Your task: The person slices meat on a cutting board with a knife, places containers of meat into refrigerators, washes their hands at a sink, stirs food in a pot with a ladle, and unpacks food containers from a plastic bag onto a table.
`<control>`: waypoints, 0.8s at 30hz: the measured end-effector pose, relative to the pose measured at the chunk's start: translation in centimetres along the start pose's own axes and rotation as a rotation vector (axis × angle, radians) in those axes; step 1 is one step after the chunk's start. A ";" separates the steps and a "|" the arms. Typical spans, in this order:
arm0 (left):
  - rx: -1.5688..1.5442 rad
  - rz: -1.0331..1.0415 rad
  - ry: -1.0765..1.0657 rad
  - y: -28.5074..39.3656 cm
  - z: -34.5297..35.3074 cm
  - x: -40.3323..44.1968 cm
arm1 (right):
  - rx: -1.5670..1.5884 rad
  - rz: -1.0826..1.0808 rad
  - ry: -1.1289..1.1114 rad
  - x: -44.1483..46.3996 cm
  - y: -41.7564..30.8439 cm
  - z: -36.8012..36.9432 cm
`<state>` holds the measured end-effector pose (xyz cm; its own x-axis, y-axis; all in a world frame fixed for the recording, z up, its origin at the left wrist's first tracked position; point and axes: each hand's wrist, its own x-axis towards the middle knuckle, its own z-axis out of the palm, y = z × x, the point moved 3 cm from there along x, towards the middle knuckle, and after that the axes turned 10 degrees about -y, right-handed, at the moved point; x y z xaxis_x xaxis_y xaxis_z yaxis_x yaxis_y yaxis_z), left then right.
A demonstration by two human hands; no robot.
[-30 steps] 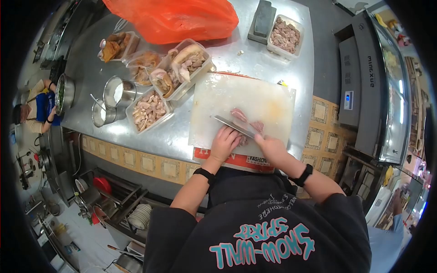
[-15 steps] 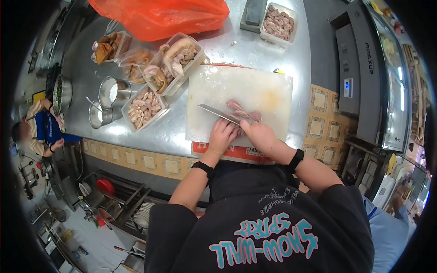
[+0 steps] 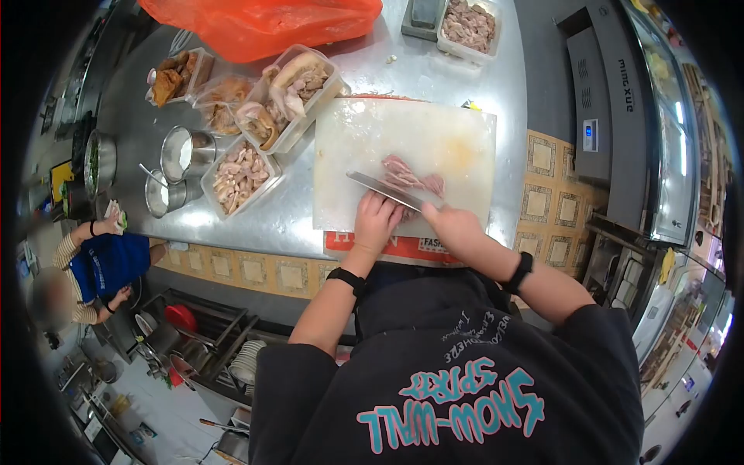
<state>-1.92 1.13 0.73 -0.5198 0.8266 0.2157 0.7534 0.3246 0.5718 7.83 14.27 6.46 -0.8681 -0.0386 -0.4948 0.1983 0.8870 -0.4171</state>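
Observation:
My right hand [image 3: 456, 231] is closed round the handle of a kitchen knife [image 3: 384, 188]. Its blade points to the upper left, just in front of my left fingertips. With curled fingers, my left hand [image 3: 375, 220] holds down a piece of meat on the white cutting board [image 3: 356, 132]; that piece is mostly hidden by the hand and blade. Cut strips of reddish meat [image 3: 403, 172] lie beyond the knife.
Left of the board stand a tub of pale meat pieces [image 3: 240, 177], a larger tub of meat [image 3: 304, 89] and metal pots [image 3: 188, 153]. A red plastic bag [image 3: 263, 27] lies behind. Another meat tub [image 3: 468, 29] is far right. A co-worker [image 3: 108, 260] stands at left.
My right hand has shifted slightly right and down with the knife. My left hand stays by the meat. The co-worker has moved and turned; a blue-clothed person at lower right is out of sight.

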 end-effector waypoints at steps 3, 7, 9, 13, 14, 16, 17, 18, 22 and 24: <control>-0.031 0.015 -0.039 -0.2 0.1 -0.2 | 0.016 -0.016 0.072 2.4 -0.5 0.2; -0.046 0.029 0.011 -0.1 -0.1 -0.1 | -0.004 -0.040 0.060 -0.7 1.5 0.8; -0.068 0.016 0.020 0.0 0.0 -0.3 | 0.009 0.024 -0.019 -1.8 3.5 0.6; -0.047 0.032 0.016 -0.2 0.0 -0.5 | -0.035 0.062 -0.080 -3.4 2.4 -1.4; -0.035 0.033 0.032 -0.2 -0.1 -0.6 | -0.022 0.038 -0.066 -3.5 1.7 -1.5; -0.030 0.020 0.029 -0.1 -0.2 -0.5 | 0.003 -0.008 -0.042 -3.4 0.4 -1.5; -0.038 0.006 0.010 -0.3 -0.1 -0.3 | 0.010 -0.010 -0.020 -2.3 0.0 -1.1; -0.045 -0.009 -0.009 -0.2 -0.1 -0.3 | 0.016 -0.012 0.002 -0.7 -0.4 -0.3; -0.054 0.022 -0.029 -0.2 -0.2 -0.2 | 0.012 -0.015 0.098 3.2 -1.1 0.5; -0.050 0.038 0.003 0.0 -0.3 -0.2 | 0.006 -0.018 0.049 1.6 -0.5 0.3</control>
<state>-1.94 0.85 0.89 -0.4929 0.8363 0.2402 0.7516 0.2700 0.6019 6.50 13.64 5.66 -0.8929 -0.0320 -0.4491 0.1846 0.8838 -0.4299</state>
